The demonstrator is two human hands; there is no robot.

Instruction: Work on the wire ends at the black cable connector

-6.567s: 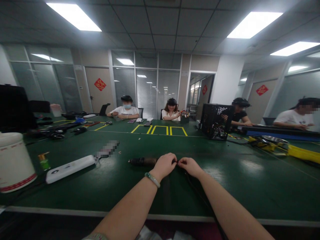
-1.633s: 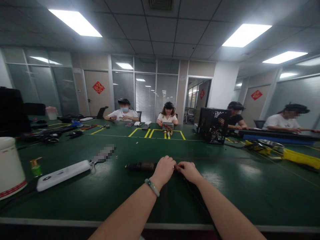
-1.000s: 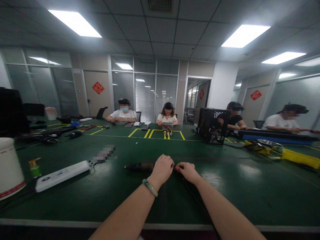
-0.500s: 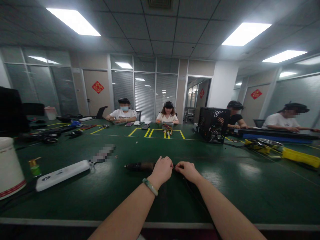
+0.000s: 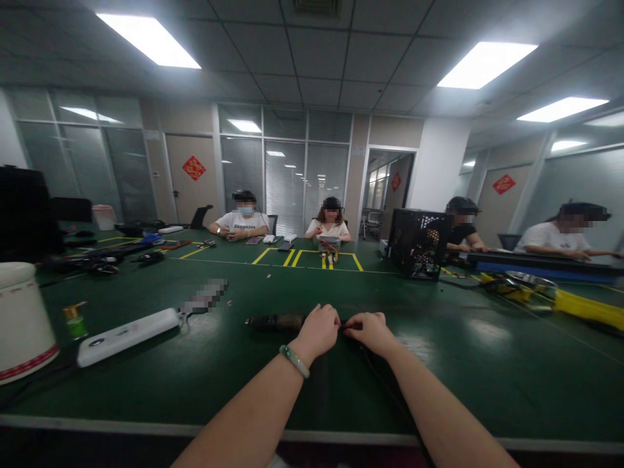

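A dark, long corded tool, by its shape an electric screwdriver (image 5: 279, 323), lies on the green table with its narrow metal tip to the left. My left hand (image 5: 319, 330), a bangle on its wrist, is closed over the tool's rear end. Just right of it, my right hand (image 5: 370, 331) pinches the black cable (image 5: 377, 372) where it meets the tool. The cable runs from under that hand toward the table's front edge. Fingers hide the joint between cable and tool.
A white power strip (image 5: 129, 336), a small green bottle (image 5: 75, 322) and a white bucket (image 5: 24, 325) stand on the left. A black computer case (image 5: 419, 244) is at the back right, near a yellow strap (image 5: 587, 311). Several people sit around the table.
The view has shifted slightly, so everything sits a little further right. My hands have drawn slightly closer together, still at the tool's rear end.
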